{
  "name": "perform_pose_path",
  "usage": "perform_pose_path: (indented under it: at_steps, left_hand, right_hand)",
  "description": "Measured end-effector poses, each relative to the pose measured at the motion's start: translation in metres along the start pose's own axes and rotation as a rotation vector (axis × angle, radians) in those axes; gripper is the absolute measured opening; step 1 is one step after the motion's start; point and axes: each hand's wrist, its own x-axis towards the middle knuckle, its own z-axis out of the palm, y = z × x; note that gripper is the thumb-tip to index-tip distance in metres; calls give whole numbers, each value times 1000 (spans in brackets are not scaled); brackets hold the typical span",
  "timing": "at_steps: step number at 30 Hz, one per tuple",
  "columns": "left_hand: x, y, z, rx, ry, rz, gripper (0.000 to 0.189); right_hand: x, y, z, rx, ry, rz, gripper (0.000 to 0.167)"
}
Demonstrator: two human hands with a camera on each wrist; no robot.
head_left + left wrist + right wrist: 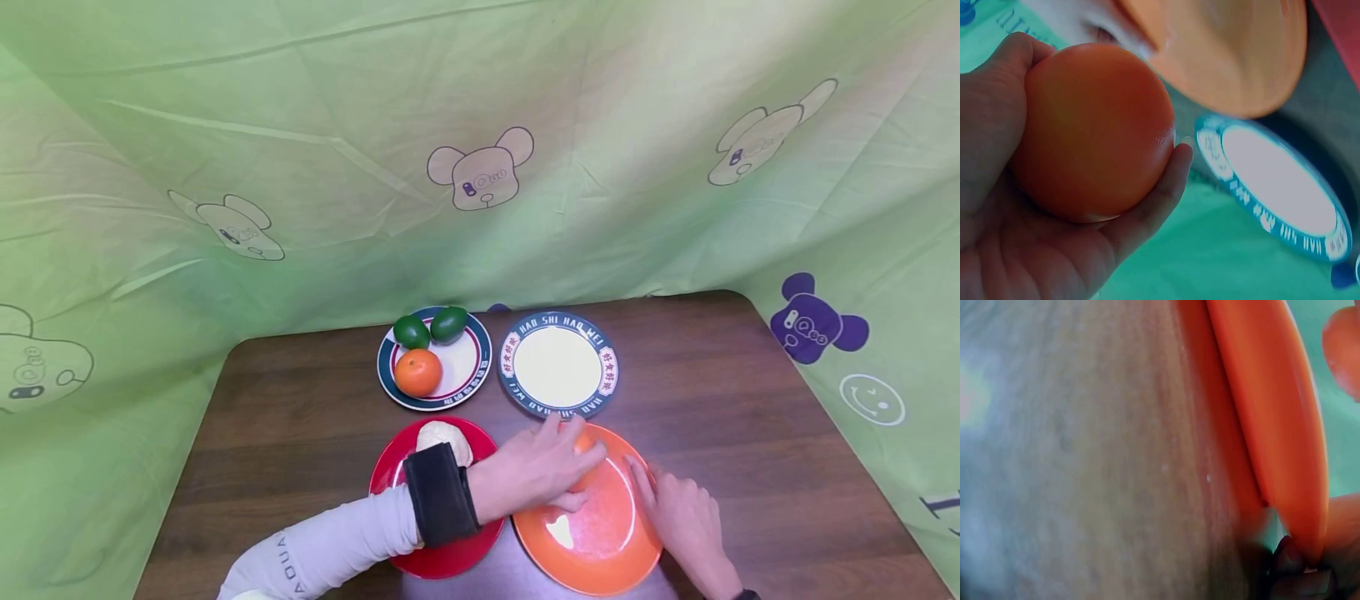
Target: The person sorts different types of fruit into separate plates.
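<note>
My left hand (528,467) is over the orange plate (600,562) and holds a round orange fruit (1094,134). In the left wrist view the thumb and fingers curl round the fruit, with its front face showing. In the head view the hand hides most of it. At the plate's right side, my right hand (686,512) grips the rim, the thumb along the upper face. In the right wrist view, fingers (1300,584) show at the plate's edge; the rest of that hand is largely hidden.
A red plate (442,562) with a pale lump (444,437) lies at the left, partly under the left forearm. Behind it, a patterned plate (472,346) holds two green fruits (448,325) and an orange fruit (417,372). Another patterned plate (557,367) stands beside that one.
</note>
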Motion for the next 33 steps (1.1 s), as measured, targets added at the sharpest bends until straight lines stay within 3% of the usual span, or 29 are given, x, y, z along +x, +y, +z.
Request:
perform_pose_path:
  at_steps: [3, 8, 16, 23, 33]
  left_hand:
    - [3, 9, 8, -31, -75, 39, 63]
    - [7, 17, 20, -71, -133, 89, 67]
    - [11, 22, 37, -54, -135, 104, 62]
    - [13, 21, 41, -22, -98, 128, 66]
    - [13, 15, 35, -201, -187, 76, 85]
  right_hand:
    - [0, 0, -1, 4, -10, 4, 76]
    - [0, -1, -1, -5, -7, 6, 75]
    - [1, -1, 1, -4, 3, -1, 64]
    - [1, 0, 0, 3, -2, 4, 63]
    - [1, 0, 0, 29, -34, 29, 65]
